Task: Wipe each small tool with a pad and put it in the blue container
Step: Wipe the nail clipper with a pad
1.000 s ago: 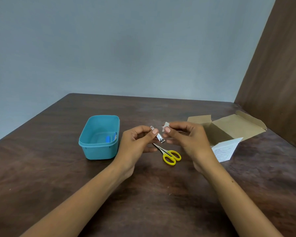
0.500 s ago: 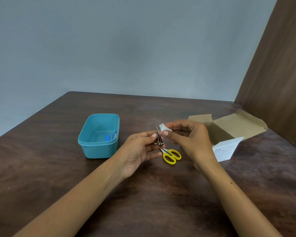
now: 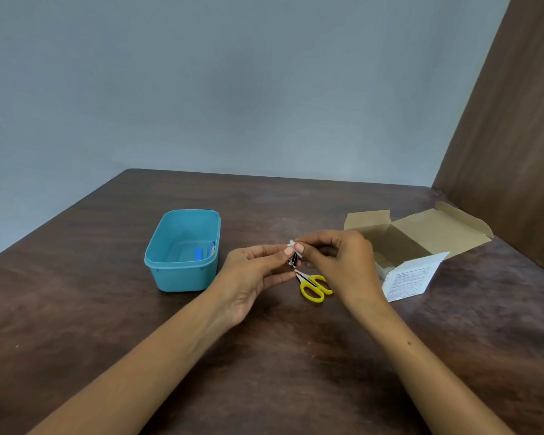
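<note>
Behind the dark brown wooden table (image 3: 113, 309) stands a plain grey-blue wall, with a brown panel on the right.

From the head view, the left hand (image 3: 252, 274) pinches a small shiny metal tool (image 3: 292, 262) (it looks like a nail clipper) between thumb and fingers, just above the table. The right hand (image 3: 336, 262) pinches a little white pad (image 3: 292, 244) against the top of the tool, so both hands are closed on something. They meet in the middle, between the blue container (image 3: 182, 277) on the left and the open cardboard box (image 3: 421, 233) on the right.

I think the tool is light, hard and stiff. Its metal looks smooth, so it may slip; holding it by its flat sides seems best. The pad looks soft and thin, easy to fold around the tool.

Small scissors with yellow handles (image 3: 314, 285) lie flat on the table just under the hands, not yet picked up. The container is smooth plastic with round corners, and some blue things (image 3: 201, 252) lie inside it. A white printed paper (image 3: 412, 277) leans on the box front.
</note>
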Action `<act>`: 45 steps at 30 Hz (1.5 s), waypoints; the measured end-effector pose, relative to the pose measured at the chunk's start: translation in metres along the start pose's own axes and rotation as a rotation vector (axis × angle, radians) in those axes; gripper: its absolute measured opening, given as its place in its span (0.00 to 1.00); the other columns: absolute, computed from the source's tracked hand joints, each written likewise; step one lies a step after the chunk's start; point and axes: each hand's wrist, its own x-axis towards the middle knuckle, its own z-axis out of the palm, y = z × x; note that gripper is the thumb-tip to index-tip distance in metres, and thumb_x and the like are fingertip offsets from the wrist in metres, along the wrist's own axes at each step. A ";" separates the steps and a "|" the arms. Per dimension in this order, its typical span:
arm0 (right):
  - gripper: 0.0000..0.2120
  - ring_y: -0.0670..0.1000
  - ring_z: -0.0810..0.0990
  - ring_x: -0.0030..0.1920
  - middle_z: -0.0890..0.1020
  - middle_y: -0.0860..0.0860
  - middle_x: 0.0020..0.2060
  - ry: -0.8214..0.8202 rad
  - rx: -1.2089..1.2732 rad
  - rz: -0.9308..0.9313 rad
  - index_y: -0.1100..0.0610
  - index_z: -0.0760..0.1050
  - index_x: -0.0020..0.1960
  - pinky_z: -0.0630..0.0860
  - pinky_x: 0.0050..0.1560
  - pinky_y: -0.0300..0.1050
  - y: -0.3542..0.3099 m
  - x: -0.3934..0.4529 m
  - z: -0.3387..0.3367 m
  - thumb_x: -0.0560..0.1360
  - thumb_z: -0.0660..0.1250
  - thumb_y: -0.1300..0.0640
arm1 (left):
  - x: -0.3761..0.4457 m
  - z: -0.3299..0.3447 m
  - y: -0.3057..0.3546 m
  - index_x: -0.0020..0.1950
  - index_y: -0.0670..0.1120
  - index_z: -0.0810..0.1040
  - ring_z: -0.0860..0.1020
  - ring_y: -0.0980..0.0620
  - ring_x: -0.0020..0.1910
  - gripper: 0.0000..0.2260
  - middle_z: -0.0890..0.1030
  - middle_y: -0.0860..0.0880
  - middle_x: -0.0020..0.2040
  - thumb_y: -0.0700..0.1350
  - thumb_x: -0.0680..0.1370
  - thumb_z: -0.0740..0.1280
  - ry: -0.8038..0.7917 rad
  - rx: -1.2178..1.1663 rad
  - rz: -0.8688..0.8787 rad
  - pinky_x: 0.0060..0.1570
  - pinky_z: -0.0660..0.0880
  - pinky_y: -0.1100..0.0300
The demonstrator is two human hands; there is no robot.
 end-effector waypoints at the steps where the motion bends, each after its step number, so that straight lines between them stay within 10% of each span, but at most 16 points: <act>1: 0.02 0.44 0.83 0.35 0.84 0.48 0.33 0.006 -0.008 -0.004 0.57 0.84 0.43 0.81 0.41 0.41 0.000 0.000 0.000 0.71 0.72 0.61 | 0.000 0.000 0.001 0.51 0.37 0.82 0.84 0.52 0.44 0.09 0.85 0.42 0.46 0.37 0.71 0.71 -0.006 0.018 0.010 0.38 0.80 0.64; 20: 0.04 0.45 0.83 0.37 0.85 0.48 0.36 0.057 0.050 0.003 0.52 0.83 0.44 0.82 0.45 0.47 -0.002 0.002 -0.009 0.72 0.71 0.60 | -0.001 -0.002 0.011 0.53 0.37 0.81 0.84 0.51 0.45 0.10 0.85 0.41 0.47 0.35 0.73 0.68 -0.034 -0.131 -0.073 0.46 0.80 0.64; 34: 0.07 0.42 0.78 0.38 0.83 0.49 0.40 0.081 -0.238 -0.391 0.53 0.84 0.48 0.69 0.39 0.24 0.001 -0.002 0.005 0.71 0.70 0.59 | -0.003 -0.003 0.012 0.51 0.40 0.83 0.84 0.54 0.42 0.08 0.85 0.45 0.46 0.37 0.73 0.69 0.004 -0.089 -0.043 0.38 0.80 0.66; 45: 0.06 0.43 0.82 0.39 0.85 0.48 0.38 0.027 -0.051 -0.216 0.54 0.84 0.44 0.76 0.39 0.32 -0.005 -0.002 -0.002 0.70 0.72 0.63 | 0.000 -0.001 0.009 0.52 0.37 0.81 0.81 0.56 0.38 0.08 0.84 0.46 0.41 0.35 0.73 0.67 -0.033 -0.183 -0.044 0.37 0.79 0.67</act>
